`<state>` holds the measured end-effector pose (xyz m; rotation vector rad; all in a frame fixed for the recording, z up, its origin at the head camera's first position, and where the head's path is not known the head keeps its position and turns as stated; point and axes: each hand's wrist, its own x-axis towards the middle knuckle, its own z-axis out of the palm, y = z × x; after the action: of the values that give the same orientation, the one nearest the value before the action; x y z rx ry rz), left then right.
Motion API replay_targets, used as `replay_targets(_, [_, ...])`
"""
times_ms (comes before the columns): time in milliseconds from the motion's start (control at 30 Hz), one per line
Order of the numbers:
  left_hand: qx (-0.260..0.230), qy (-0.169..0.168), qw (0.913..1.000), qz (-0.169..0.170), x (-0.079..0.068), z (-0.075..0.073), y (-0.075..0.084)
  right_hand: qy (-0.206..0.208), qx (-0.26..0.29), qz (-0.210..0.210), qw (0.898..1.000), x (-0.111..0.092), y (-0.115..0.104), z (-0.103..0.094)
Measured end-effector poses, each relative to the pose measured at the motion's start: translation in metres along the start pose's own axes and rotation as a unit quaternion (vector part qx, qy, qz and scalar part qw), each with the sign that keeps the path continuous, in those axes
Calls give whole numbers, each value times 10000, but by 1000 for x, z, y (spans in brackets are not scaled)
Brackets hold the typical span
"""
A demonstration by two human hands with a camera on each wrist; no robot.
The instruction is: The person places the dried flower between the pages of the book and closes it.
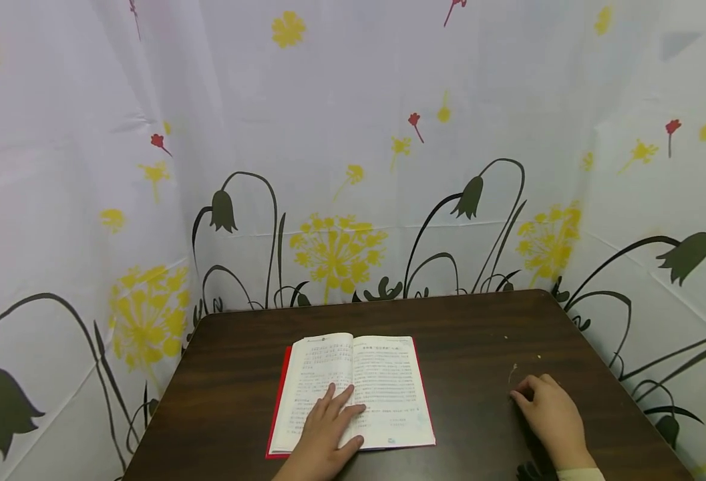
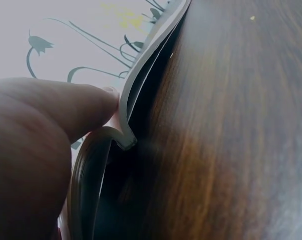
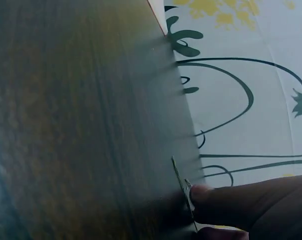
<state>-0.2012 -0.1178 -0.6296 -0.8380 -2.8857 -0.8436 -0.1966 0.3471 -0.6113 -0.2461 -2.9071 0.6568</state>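
A book (image 1: 389,381) with a red cover lies spread on the dark wooden table, printed text on both pages. My left hand (image 1: 328,427) rests on it, fingers spread over the left page and across the center fold. In the left wrist view the thumb (image 2: 93,102) presses near the fold at the book's lower edge. Right of the book, my right hand (image 1: 550,414) is low over the table, pinching a thin dry plant stem (image 3: 177,171) between thumb and fingertips. The stem's small tip pokes out beyond the fingers in the head view.
Small yellowish bits (image 1: 539,356) lie on the table (image 1: 473,394) beyond my right hand. A white curtain (image 1: 353,100) printed with yellow and red flowers and dark green bellflowers hangs behind the table's far edge and at both sides.
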Motion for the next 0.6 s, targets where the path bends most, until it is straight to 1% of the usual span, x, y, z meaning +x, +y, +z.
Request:
replay_targets(133, [10, -6, 10000, 10, 0, 1, -2, 126, 21, -24, 9999, -1, 0, 0])
replay_targets(233, [30, 5, 10000, 14, 0, 3, -3, 123, 20, 142, 9998, -1, 2, -1])
replay_targets(400, [-56, -31, 10000, -40, 0, 2, -3, -108, -53, 582, 9982, -1, 6, -6])
replay_targets(500, [-184, -80, 9998, -86, 0, 0, -2, -248, -74, 724, 9970, -1, 8, -9])
replay_targets(600, [-205, -85, 9997, -96, 0, 0, -2, -343, -116, 852, 9957, 0, 9, -11])
